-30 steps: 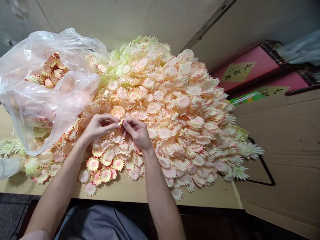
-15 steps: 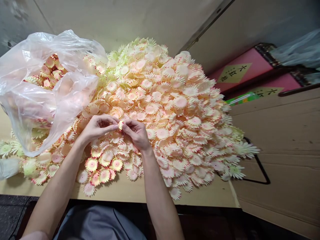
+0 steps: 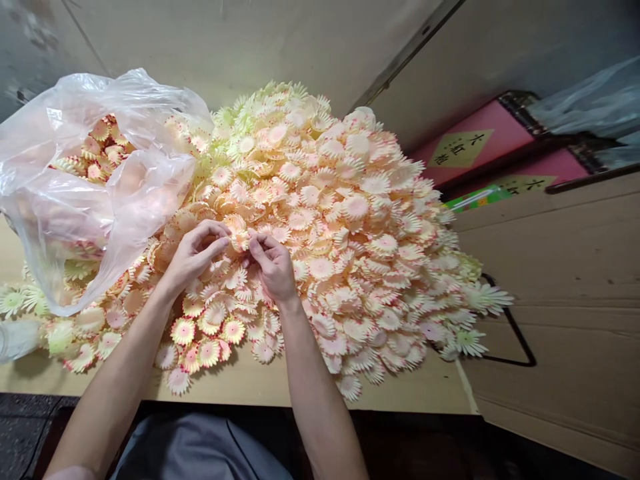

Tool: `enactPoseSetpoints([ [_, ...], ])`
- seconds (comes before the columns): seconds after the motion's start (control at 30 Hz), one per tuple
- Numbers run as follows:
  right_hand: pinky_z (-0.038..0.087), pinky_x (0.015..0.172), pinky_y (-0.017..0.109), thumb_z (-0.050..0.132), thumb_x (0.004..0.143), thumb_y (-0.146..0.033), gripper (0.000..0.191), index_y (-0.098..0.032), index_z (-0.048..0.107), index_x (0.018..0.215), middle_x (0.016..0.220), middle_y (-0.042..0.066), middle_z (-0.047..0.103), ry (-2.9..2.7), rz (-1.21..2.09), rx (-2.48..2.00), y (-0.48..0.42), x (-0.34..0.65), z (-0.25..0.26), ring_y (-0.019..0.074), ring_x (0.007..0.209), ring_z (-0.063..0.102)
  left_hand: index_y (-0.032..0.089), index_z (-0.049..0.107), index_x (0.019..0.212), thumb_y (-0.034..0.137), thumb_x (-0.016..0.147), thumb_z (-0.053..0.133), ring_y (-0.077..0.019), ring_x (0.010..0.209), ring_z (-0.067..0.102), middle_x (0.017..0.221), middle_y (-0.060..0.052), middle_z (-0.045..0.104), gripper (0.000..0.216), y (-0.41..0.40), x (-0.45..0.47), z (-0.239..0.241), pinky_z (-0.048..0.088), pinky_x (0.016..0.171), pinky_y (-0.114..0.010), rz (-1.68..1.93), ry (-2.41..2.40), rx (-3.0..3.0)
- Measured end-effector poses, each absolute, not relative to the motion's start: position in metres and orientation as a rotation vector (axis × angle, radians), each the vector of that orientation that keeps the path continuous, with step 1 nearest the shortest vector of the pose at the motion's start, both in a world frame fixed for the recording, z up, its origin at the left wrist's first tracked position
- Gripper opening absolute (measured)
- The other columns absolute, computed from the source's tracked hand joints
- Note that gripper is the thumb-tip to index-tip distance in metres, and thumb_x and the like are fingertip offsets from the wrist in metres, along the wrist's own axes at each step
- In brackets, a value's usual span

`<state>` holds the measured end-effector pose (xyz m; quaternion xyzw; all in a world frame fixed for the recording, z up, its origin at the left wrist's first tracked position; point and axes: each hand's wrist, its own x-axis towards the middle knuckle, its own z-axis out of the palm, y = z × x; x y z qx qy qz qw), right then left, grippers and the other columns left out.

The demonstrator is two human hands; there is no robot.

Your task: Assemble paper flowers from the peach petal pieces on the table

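A large heap of artificial flower petal pieces (image 3: pixel 320 269), pale cream and pink with red-tipped scalloped edges, is piled before me. Over its near middle, my left hand (image 3: pixel 197 252) has thumb and fingers pinched together; what lies between them is too small to make out. Close on the other side, my right hand (image 3: pixel 273 267) pinches a small pale petal piece (image 3: pixel 251 234) between thumb and forefinger. A peach-coloured petal piece (image 3: pixel 240 240) shows in the gap between the fingertips; whether either hand touches it is unclear.
At the left, a translucent plastic bag (image 3: pixel 150 180) holds more petal pieces (image 3: pixel 103 150). A clear container (image 3: pixel 19 340) stands at the table's left. A cardboard box (image 3: pixel 560 267) and pink boxes (image 3: pixel 480 137) are at the right. The wooden table (image 3: pixel 400 399) ends close to my lap.
My hands, together on one small petal piece earlier, have drawn slightly apart and a little farther forward. The camera view has shifted slightly; the heap looks the same.
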<state>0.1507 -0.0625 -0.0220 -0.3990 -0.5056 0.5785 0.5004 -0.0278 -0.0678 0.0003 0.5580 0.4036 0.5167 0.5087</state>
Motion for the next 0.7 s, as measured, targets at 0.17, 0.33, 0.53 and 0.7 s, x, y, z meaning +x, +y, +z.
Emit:
enactPoseSetpoints([
  [0.17, 0.046, 0.056, 0.026, 0.064, 0.087, -0.05, 0.029, -0.022, 0.065, 0.081, 0.069, -0.001, 0.062, -1.267, 1.322, -0.997, -0.065, 0.15, -0.019, 0.0115, 0.057, 0.055, 0.015, 0.065, 0.082, 0.037, 0.082, 0.072, -0.0125, 0.079, 0.058, 0.095, -0.006, 0.063, 0.023, -0.068, -0.028, 0.001, 0.046, 0.069, -0.022, 1.304, 0.98, 1.301],
  [0.33, 0.047, 0.059, 0.026, 0.074, 0.079, -0.046, 0.025, -0.022, 0.068, 0.082, 0.07, -0.001, 0.062, -1.32, 1.393, -0.9, -0.067, 0.145, -0.016, 0.0115, 0.06, 0.056, 0.014, 0.067, 0.082, 0.036, 0.083, 0.071, -0.0154, 0.084, 0.06, 0.093, -0.008, 0.064, 0.022, -0.066, -0.029, -0.002, 0.047, 0.075, -0.025, 1.265, 0.957, 1.41],
  [0.53, 0.045, 0.053, 0.024, 0.072, 0.08, -0.037, 0.019, -0.021, 0.068, 0.072, 0.062, -0.003, 0.06, -1.218, 1.388, -0.971, -0.065, 0.146, -0.015, 0.0103, 0.055, 0.055, 0.016, 0.066, 0.084, 0.035, 0.085, 0.069, -0.0156, 0.086, 0.059, 0.093, -0.007, 0.063, 0.02, -0.069, -0.027, 0.0, 0.047, 0.078, -0.026, 1.248, 0.959, 1.451],
  [0.7, 0.04, 0.041, 0.022, 0.072, 0.074, -0.031, 0.02, -0.02, 0.057, 0.066, 0.057, -0.006, 0.053, -0.791, 1.445, -0.9, -0.057, 0.148, -0.015, 0.0079, 0.044, 0.048, 0.018, 0.059, 0.085, 0.037, 0.083, 0.069, -0.0087, 0.06, 0.053, 0.073, 0.002, 0.055, 0.021, -0.066, -0.028, -0.004, 0.046, 0.058, -0.02, 1.307, 0.976, 1.144],
])
